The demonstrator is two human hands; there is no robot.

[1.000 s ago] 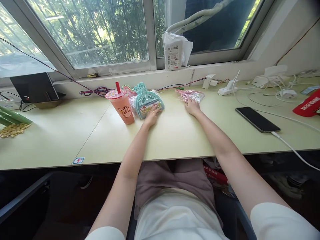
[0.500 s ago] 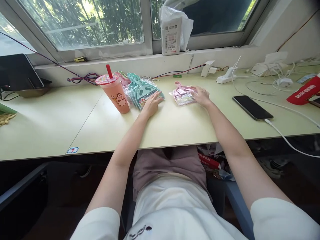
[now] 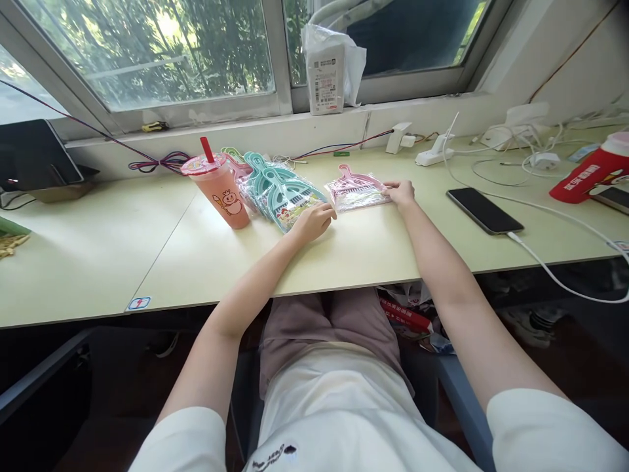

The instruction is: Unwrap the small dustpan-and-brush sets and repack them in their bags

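A pile of teal dustpan-and-brush sets (image 3: 289,190) in clear wrappers lies left of centre on the table. My left hand (image 3: 314,221) is closed on the lower right corner of the top set, which sits askew from those beneath. To the right lies one pink dustpan-and-brush set (image 3: 358,189), also wrapped, its handle pointing to the window. My right hand (image 3: 400,193) pinches its right edge between thumb and fingers. Behind the teal pile, pink and green handles (image 3: 234,157) show in part. Left of the pile stands a pink drink cup (image 3: 227,200) with a red straw.
A phone (image 3: 484,211) on a white charging cable lies at the right, near a power strip (image 3: 432,154) and tangled cords. A red cup (image 3: 590,176) stands at far right. A tablet (image 3: 37,154) is at far left. A bagged box (image 3: 327,82) stands on the sill.
My left hand has closed on the top teal set and drawn it right and toward me. My right hand has shifted to the pink set's edge, and that set now lies turned slightly.
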